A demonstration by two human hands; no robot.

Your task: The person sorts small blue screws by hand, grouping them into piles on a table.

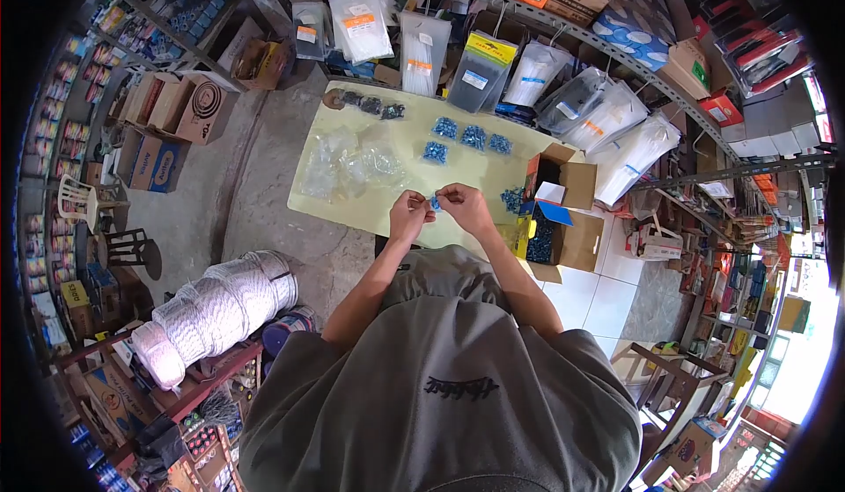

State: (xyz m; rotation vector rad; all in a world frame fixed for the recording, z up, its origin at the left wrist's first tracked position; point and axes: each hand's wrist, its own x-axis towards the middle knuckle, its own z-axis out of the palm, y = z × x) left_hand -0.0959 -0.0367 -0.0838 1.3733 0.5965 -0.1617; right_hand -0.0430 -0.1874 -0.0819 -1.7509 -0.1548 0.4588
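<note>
Close together at the front edge of the pale yellow table (352, 208), both my hands pinch a small clear bag with blue pieces (434, 203). My left hand (410, 215) grips its left side and my right hand (463, 204) its right side. Beyond them lie several filled packets of blue pieces (436, 151). Empty clear plastic bags (330, 162) are spread on the left, below packets of dark pieces (371, 106). A loose pile of blue pieces (511, 199) sits right of my right hand, beside an open cardboard box (578, 186).
Packs of cable ties (425, 52) hang from a metal rack behind the table. A second open box with dark blue pieces (540, 238) stands at the right edge. Wrapped rope rolls (220, 312) lie at lower left. Shelves line both sides.
</note>
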